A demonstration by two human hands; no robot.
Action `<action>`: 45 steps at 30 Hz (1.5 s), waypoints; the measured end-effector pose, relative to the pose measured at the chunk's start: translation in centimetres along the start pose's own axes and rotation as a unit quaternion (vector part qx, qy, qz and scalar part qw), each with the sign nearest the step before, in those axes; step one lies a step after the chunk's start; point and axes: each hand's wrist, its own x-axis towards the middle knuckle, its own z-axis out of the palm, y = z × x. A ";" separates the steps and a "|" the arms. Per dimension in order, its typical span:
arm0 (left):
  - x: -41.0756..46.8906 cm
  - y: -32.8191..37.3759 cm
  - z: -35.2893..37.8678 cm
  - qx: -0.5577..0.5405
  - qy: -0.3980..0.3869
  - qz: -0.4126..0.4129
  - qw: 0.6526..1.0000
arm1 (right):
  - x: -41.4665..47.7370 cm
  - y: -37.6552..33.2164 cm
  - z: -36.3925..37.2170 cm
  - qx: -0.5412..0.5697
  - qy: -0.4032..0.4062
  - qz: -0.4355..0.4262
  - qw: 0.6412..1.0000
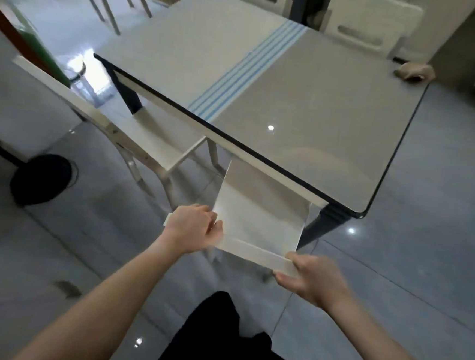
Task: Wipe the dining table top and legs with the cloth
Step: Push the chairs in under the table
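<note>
fingers (pixel 213 220): curled | both hands grip white chair (pixel 256 209) backrest

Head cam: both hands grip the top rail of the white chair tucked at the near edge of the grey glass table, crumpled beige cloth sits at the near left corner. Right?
Not quite. The head view shows the crumpled beige cloth at the far right corner of the grey glass table, not the near left. The rest holds: left hand and right hand both grip the white chair's top rail.
</note>
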 end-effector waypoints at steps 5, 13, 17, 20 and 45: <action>0.1 -1.5 0.0 0.004 0.009 0.019 1.000 | 0.4 -1.4 0.4 -0.008 0.002 0.007 1.000; 1.7 -7.4 -1.1 0.015 0.013 0.066 0.998 | 3.0 -6.8 1.0 -0.007 -0.008 0.064 0.998; 2.0 -11.8 -1.6 0.015 -0.001 0.107 0.994 | 4.4 -12.2 2.0 0.014 0.007 0.102 0.995; 1.9 -14.4 -1.7 0.019 -0.004 0.117 0.993 | 5.3 -15.6 2.7 0.030 0.028 0.141 0.989; 4.2 -14.7 -3.5 -0.028 -0.077 0.114 0.990 | 7.3 -16.2 3.5 -0.081 0.162 0.224 0.958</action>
